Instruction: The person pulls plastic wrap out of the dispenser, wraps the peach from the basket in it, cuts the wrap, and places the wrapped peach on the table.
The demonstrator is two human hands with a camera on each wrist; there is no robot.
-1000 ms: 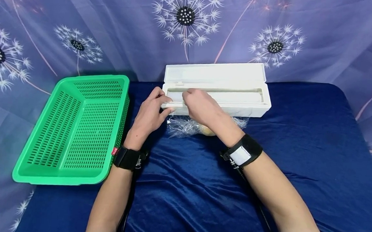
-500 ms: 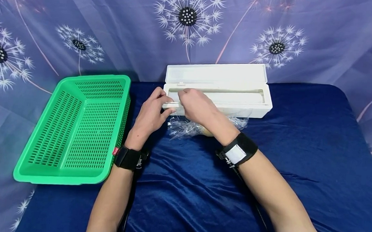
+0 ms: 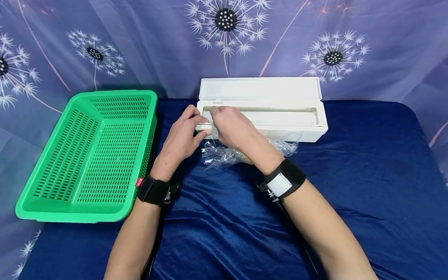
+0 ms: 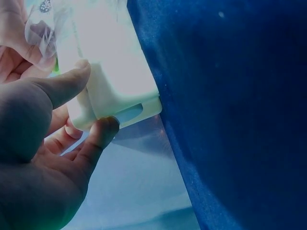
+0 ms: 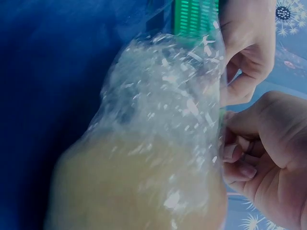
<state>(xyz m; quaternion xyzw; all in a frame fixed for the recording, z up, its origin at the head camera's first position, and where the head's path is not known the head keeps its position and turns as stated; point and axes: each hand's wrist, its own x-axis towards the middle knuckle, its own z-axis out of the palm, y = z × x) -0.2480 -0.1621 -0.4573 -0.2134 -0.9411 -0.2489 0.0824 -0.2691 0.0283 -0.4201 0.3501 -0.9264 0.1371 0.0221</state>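
Observation:
A long white cling film dispenser stands at the back of the table, its lid tipped up and a white roll inside. My left hand grips its left end, thumb at the front. At the front edge near that end, my right hand has curled fingers pinching a small slide cutter, mostly hidden by them; a green bit shows there. Clear film hangs crumpled from the front, over a rounded pale yellow item, partly behind the right forearm in the head view.
A green plastic basket with slotted sides stands on the left, close to my left wrist. Dark blue cloth covers the table, and a dandelion-print curtain hangs behind. Thin cables run along both forearms.
The right hand has slid left along the dispenser's front edge, closer to the left hand. The left hand keeps its grip on the end. The film below has shifted slightly.

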